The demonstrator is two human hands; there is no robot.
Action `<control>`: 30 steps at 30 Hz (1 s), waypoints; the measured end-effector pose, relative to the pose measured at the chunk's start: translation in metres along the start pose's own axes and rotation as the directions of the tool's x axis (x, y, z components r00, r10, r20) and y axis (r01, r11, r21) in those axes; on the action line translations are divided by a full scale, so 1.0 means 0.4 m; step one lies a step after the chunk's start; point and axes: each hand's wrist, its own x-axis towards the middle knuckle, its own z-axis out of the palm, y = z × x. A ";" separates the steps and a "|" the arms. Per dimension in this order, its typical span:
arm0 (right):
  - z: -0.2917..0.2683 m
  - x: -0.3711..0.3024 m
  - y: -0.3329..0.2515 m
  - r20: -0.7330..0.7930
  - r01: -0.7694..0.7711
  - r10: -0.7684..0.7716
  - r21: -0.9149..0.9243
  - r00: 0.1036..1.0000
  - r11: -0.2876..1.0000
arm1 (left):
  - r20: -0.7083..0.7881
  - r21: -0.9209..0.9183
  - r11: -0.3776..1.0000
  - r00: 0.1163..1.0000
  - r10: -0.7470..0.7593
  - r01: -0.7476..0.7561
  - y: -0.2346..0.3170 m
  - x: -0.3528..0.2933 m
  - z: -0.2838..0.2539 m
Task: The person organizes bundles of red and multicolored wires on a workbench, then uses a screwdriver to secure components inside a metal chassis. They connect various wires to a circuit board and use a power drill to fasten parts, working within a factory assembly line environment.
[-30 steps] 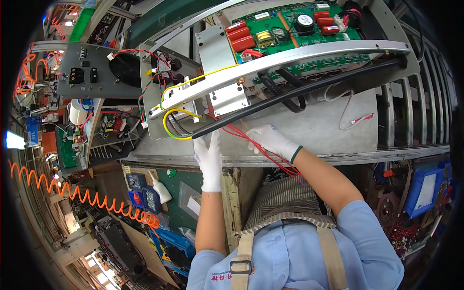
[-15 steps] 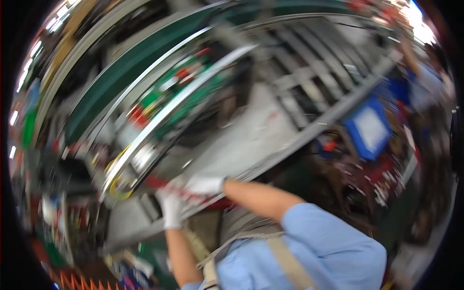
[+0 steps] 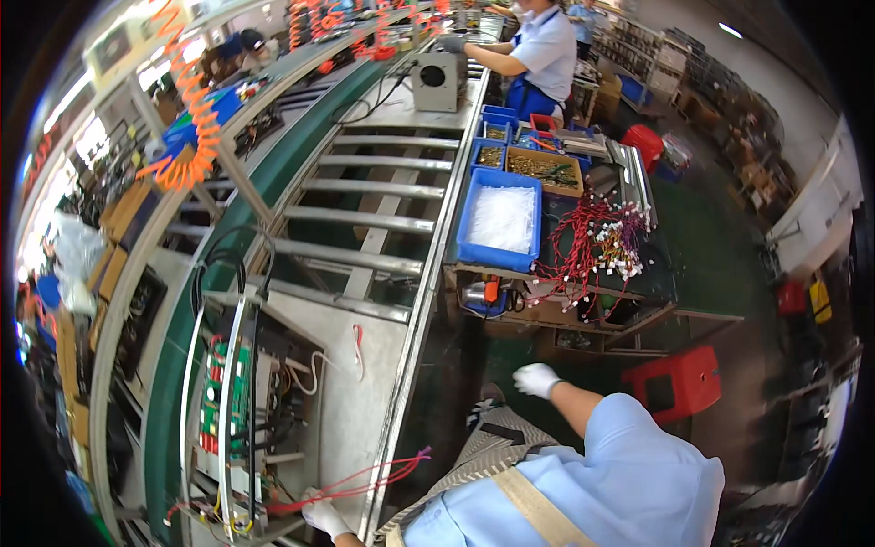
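Note:
My left hand point(image 3: 323, 514), in a white glove, is low in the view, beside an open-framed device with a green circuit board point(image 3: 239, 392). Its fingers are closed on a bundle of red wires point(image 3: 381, 476), whose purple-tipped ends spread to the right over the metal rail. My right hand point(image 3: 536, 379), also gloved in white, is out to the right of the line, above the floor. Nothing is in it and its fingers look apart. A short white-and-red lead point(image 3: 358, 354) lies on the metal plate point(image 3: 351, 410) of the line.
Beyond the plate runs a roller conveyor point(image 3: 365, 187) with a grey boxy unit point(image 3: 436, 82), where a co-worker point(image 3: 542, 55) stands. To the right, a bench carries a blue tray point(image 3: 465, 244), parts bins and red wire harnesses point(image 3: 583, 237). A red stool point(image 3: 670, 383) stands on the floor.
My hands were together at the device's near end; now the right has moved away to the right while the left stays by the wires. My view has turned toward the bench and sharpened.

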 end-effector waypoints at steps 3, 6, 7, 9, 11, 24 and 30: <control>-0.144 -0.133 0.099 -0.500 -0.510 0.320 -0.304 0.804 0.805 | -0.023 0.120 0.992 0.999 0.030 -0.027 0.003 -0.058 -0.025; -0.174 -0.039 0.460 -0.337 -0.548 0.436 -0.417 0.834 0.725 | 0.067 0.435 0.876 0.977 0.202 -0.211 0.082 -0.071 0.004; -0.167 -0.026 0.437 -0.217 -0.538 0.493 -0.307 0.843 0.785 | 0.042 0.467 0.857 0.974 0.223 -0.216 0.104 -0.085 0.021; -0.169 -0.012 0.277 -0.022 -0.487 0.489 -0.134 0.872 0.863 | 0.066 0.678 0.716 0.984 0.167 -0.167 0.122 -0.096 0.036; -0.206 0.078 0.220 0.103 0.058 0.006 -0.610 0.995 0.790 | 0.007 0.737 0.672 0.996 0.094 -0.068 0.133 -0.084 0.076; -0.401 0.220 0.258 0.191 0.390 -0.418 -0.794 0.888 0.466 | 0.377 0.885 -0.224 0.911 -0.167 -0.407 0.220 0.011 0.051; -0.440 0.106 0.444 -0.109 -0.537 0.527 -0.116 0.843 0.835 | 0.240 0.971 0.049 0.962 -0.126 -0.236 0.165 0.070 0.090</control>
